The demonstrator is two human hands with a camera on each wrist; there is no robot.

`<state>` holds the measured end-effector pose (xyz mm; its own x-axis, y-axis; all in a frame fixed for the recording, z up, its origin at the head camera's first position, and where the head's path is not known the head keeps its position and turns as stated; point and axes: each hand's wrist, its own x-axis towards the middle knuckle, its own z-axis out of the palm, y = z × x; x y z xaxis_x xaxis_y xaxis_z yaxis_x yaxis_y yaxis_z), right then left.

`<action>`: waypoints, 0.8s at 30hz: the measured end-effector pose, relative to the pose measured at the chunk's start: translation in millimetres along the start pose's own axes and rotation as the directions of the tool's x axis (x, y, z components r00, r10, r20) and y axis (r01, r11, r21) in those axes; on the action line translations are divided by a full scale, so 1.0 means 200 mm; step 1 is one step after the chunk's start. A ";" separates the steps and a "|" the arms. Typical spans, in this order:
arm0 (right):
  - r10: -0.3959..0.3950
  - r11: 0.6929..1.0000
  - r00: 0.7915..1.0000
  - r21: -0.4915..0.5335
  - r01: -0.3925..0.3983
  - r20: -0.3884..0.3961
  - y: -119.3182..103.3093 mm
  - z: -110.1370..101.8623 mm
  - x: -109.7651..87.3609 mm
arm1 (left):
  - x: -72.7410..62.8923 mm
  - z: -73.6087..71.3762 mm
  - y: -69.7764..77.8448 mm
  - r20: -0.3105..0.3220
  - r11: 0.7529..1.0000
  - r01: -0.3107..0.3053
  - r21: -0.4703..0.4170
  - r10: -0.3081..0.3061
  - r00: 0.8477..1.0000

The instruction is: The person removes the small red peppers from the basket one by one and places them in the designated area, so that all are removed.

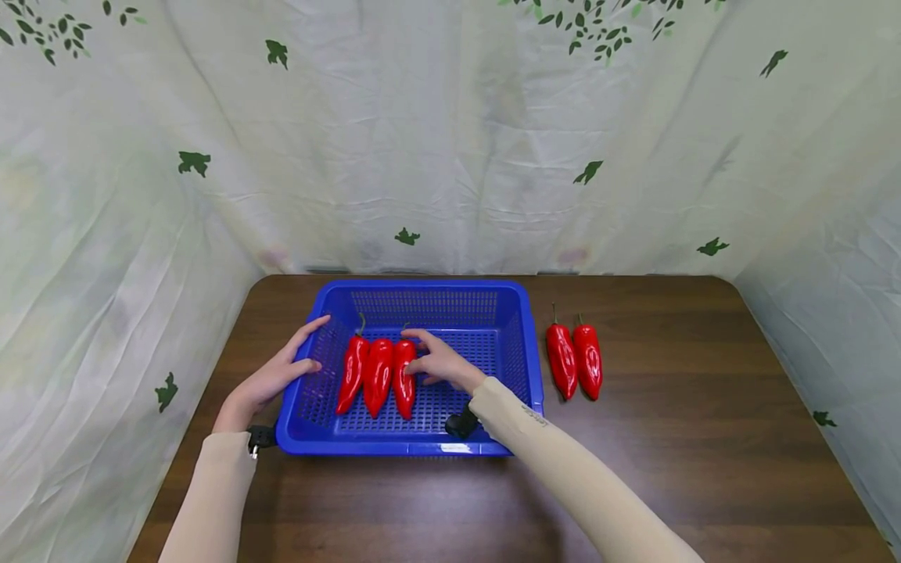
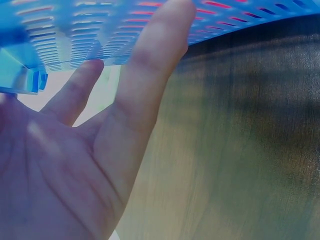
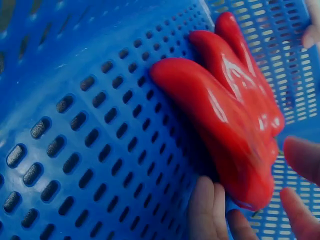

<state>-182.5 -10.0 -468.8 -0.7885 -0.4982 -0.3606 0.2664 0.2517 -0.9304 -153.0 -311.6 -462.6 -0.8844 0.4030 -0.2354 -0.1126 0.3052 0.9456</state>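
Note:
Three glossy red peppers lie side by side in the blue plastic basket point(image 1: 422, 447), tips toward the near side. My right hand point(image 1: 442, 363) reaches into it at the rightmost pepper point(image 1: 404, 379). In the right wrist view the fingers point(image 3: 299, 212) are spread around that pepper's stem end, with gaps beside it. The middle pepper point(image 1: 378, 377) and the left pepper point(image 1: 353, 374) lie just beyond. At the basket's left side, my left hand point(image 1: 278, 374) rests on the rim with thumb and forefinger extended. The left wrist view shows its straight fingers point(image 2: 145, 75) against the slotted wall.
To the right of the basket, two more red peppers, one point(image 1: 561, 361) beside the other point(image 1: 587, 361), lie on the brown wooden table point(image 1: 676, 438). A pale curtain point(image 1: 450, 156) with leaf and bird prints hangs behind the table and along both sides.

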 end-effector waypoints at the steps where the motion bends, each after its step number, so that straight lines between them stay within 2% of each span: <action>1: -0.001 1.000 1.000 -0.005 0.001 0.009 0.00 0.01 0.01 | 0.00 0.00 0.00 0.000 1.000 0.000 0.003 0.000 1.000; 6: -0.012 0.999 1.000 -0.044 0.013 0.026 0.01 0.03 0.03 | 0.00 0.00 0.01 -0.001 1.000 0.002 0.003 -0.002 1.000; 15: -0.037 0.994 0.999 -0.101 0.037 -0.004 0.01 0.03 0.04 | 0.00 0.00 0.01 0.001 1.000 0.006 -0.007 -0.006 1.000; 20: -0.063 0.996 0.997 -0.072 0.059 -0.049 0.02 0.03 0.04 | 0.00 0.00 0.01 0.000 1.000 0.007 -0.009 -0.007 1.000; 24: -0.073 0.997 0.996 -0.044 0.070 -0.056 0.03 0.03 0.05 | -0.01 0.00 0.01 0.003 1.000 0.004 -0.012 -0.004 1.000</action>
<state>-185.6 -19.2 -478.1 -0.8354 -0.4684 -0.2877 0.1857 0.2521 -0.9497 -151.7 -311.5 -460.5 -0.8828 0.4041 -0.2395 -0.1215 0.2961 0.9474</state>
